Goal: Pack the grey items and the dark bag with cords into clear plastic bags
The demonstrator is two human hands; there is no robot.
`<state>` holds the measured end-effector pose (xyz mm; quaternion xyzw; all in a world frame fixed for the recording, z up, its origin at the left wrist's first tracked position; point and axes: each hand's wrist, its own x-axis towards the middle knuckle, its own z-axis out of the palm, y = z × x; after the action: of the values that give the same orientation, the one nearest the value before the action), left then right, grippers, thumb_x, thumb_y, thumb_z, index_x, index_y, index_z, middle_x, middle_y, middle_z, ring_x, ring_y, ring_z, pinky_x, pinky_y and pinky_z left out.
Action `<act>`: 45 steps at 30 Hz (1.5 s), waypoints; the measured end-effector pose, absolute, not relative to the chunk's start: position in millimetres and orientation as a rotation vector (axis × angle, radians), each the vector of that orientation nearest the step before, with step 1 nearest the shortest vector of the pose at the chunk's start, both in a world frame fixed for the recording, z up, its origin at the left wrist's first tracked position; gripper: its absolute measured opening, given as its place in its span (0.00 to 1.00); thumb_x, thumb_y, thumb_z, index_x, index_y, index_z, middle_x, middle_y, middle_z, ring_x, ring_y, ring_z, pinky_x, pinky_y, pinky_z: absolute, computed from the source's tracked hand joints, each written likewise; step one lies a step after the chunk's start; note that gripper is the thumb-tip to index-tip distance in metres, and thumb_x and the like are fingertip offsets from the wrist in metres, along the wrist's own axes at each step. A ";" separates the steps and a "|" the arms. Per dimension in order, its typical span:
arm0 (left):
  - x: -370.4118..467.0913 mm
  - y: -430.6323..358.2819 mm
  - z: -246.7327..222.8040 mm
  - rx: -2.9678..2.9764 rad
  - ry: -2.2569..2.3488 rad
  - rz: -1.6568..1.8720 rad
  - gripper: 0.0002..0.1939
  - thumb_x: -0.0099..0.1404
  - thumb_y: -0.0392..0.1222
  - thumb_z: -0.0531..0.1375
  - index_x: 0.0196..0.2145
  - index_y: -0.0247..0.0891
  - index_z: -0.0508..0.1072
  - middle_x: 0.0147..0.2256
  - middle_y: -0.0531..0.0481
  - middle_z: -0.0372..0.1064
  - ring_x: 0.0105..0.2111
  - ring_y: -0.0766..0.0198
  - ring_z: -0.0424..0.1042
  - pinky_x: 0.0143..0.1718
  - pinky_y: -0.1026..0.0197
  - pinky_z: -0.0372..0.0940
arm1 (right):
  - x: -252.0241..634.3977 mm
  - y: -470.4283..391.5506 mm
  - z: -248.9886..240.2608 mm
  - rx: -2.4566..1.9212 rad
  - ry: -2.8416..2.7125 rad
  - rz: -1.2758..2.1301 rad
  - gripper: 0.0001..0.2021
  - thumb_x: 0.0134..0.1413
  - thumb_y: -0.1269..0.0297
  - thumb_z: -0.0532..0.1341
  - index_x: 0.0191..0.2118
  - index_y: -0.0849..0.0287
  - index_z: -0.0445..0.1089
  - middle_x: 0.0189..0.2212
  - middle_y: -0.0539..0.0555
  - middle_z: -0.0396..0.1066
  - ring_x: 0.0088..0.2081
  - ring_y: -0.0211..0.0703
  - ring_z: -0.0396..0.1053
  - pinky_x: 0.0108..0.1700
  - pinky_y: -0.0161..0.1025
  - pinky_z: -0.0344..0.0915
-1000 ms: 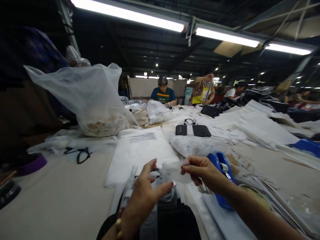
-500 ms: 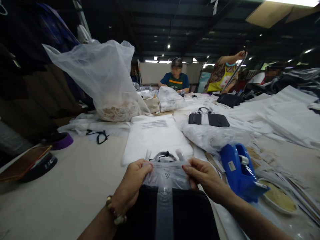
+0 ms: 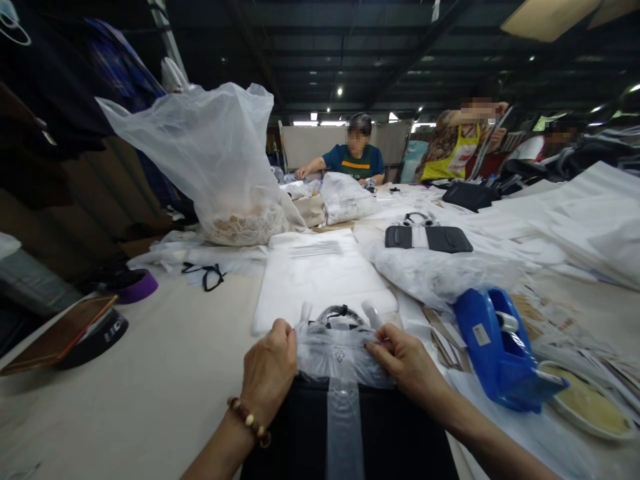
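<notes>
A black bag (image 3: 400, 433) with a grey middle strip lies at the table's near edge. Its handles at the far end are wrapped in a small clear plastic bag (image 3: 337, 353). My left hand (image 3: 270, 377) pinches the left side of that plastic. My right hand (image 3: 405, 367) pinches its right side. Both hands press the plastic down against the black bag's top edge.
A blue tape dispenser (image 3: 500, 347) stands right of my right hand, beside a shallow dish (image 3: 583, 407). A white flat bag (image 3: 320, 277) and a second black bag (image 3: 430, 238) lie beyond. A big clear sack (image 3: 215, 160) stands at back left. Other people work at the far end.
My hands lowered the small plastic bag from mid-air over the black bag's handles and now hold it there. The view tilted down, bringing the black bag nearer.
</notes>
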<state>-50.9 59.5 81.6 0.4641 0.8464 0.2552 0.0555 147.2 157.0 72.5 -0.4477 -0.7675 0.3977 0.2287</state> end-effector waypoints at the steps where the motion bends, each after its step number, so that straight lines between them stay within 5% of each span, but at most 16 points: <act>1: -50.5 58.8 80.6 1.540 2.596 0.811 0.09 0.64 0.38 0.47 0.31 0.38 0.65 0.27 0.46 0.66 0.29 0.56 0.67 0.31 0.58 0.57 | 147.3 157.0 71.8 -1.249 -2.127 1.082 0.08 0.47 0.57 0.55 0.26 0.55 0.59 0.14 0.44 0.58 0.18 0.36 0.56 0.22 0.34 0.50; 6: -31.3 61.3 75.5 2.565 2.001 0.932 0.13 0.65 0.32 0.46 0.41 0.35 0.68 0.37 0.45 0.70 0.39 0.59 0.69 0.43 0.57 0.66 | 143.3 160.1 69.7 -1.316 -2.189 0.899 0.05 0.48 0.60 0.55 0.28 0.55 0.59 0.16 0.46 0.60 0.21 0.40 0.61 0.26 0.35 0.54; 10: -10.9 61.5 61.7 2.648 1.888 0.644 0.16 0.65 0.38 0.52 0.50 0.31 0.65 0.48 0.39 0.68 0.49 0.54 0.67 0.48 0.52 0.67 | 141.6 162.1 70.5 -1.403 -2.346 0.750 0.05 0.50 0.64 0.56 0.34 0.57 0.61 0.19 0.48 0.64 0.24 0.42 0.65 0.29 0.35 0.55; 14: -5.0 58.5 47.6 2.537 1.996 0.493 0.21 0.63 0.44 0.55 0.52 0.32 0.64 0.53 0.38 0.63 0.54 0.50 0.62 0.52 0.48 0.64 | 135.9 170.8 88.0 -1.384 -2.514 0.479 0.12 0.58 0.56 0.52 0.40 0.59 0.64 0.25 0.52 0.70 0.29 0.43 0.69 0.31 0.36 0.57; 20: -2.7 57.2 44.8 2.538 2.077 0.499 0.23 0.66 0.50 0.50 0.53 0.34 0.64 0.53 0.40 0.64 0.53 0.50 0.63 0.51 0.47 0.64 | 93.5 213.6 111.7 -1.203 -2.902 0.129 0.12 0.62 0.65 0.49 0.40 0.61 0.68 0.41 0.59 0.71 0.47 0.47 0.66 0.50 0.45 0.56; 26: -3.1 57.8 43.6 2.576 2.073 0.515 0.23 0.66 0.52 0.48 0.51 0.34 0.66 0.52 0.39 0.65 0.52 0.51 0.65 0.49 0.49 0.65 | 59.8 244.6 98.1 -1.184 -3.293 0.362 0.13 0.57 0.59 0.58 0.43 0.62 0.67 0.40 0.53 0.69 0.38 0.40 0.69 0.40 0.43 0.68; 41: -2.8 57.5 39.0 2.547 2.064 0.551 0.25 0.65 0.52 0.49 0.51 0.31 0.66 0.52 0.38 0.65 0.52 0.50 0.65 0.49 0.49 0.66 | 49.0 247.1 81.6 -0.832 -3.309 0.203 0.12 0.58 0.59 0.57 0.43 0.61 0.67 0.41 0.53 0.69 0.40 0.41 0.69 0.43 0.45 0.67; 45: -2.8 57.5 39.7 2.541 2.057 0.549 0.25 0.65 0.52 0.49 0.51 0.30 0.67 0.51 0.38 0.65 0.51 0.49 0.65 0.49 0.48 0.66 | 54.4 238.4 80.0 -0.784 -3.198 0.111 0.16 0.56 0.65 0.58 0.50 0.61 0.63 0.43 0.57 0.69 0.42 0.44 0.68 0.43 0.42 0.64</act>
<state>-2.8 57.5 39.7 0.7636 0.6182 0.1650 -0.0864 54.4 238.4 80.0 -0.2373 -0.9678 0.0336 -0.0765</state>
